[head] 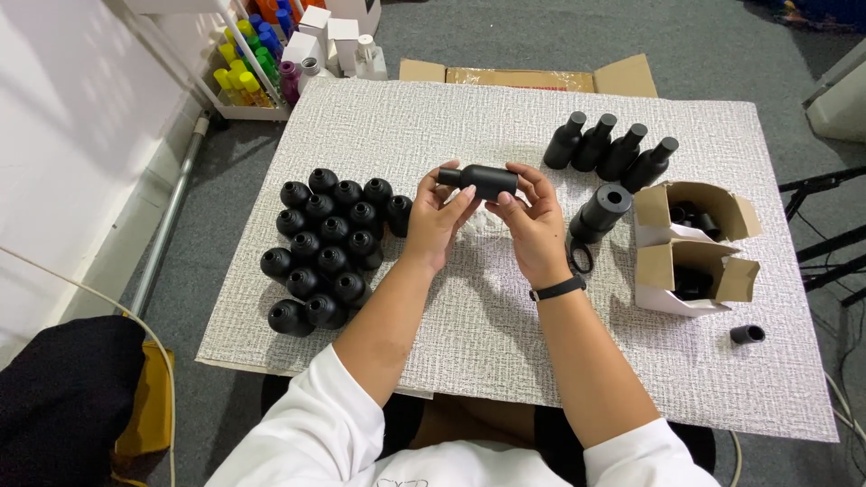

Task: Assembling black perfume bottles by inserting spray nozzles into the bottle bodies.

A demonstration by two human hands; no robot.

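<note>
Grey carpet floor (505,36), white wall (63,135)

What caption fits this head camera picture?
Both hands, left hand and right hand, hold a black bottle sideways above the textured mat.

Black bottle (483,179): matte black, small, cylindrical body with narrower neck and black cap; lying horizontal, cap end pointing frame left, base toward the right; raised above the mat, just above centre frame; held between both hands; left hand (439,219) grips it from below and left, fingertips near cap and neck; right hand (532,219) holds the base end, fingers curled over the top; bottle looks capped, plain, no label visible; surface dull, even black.
</note>
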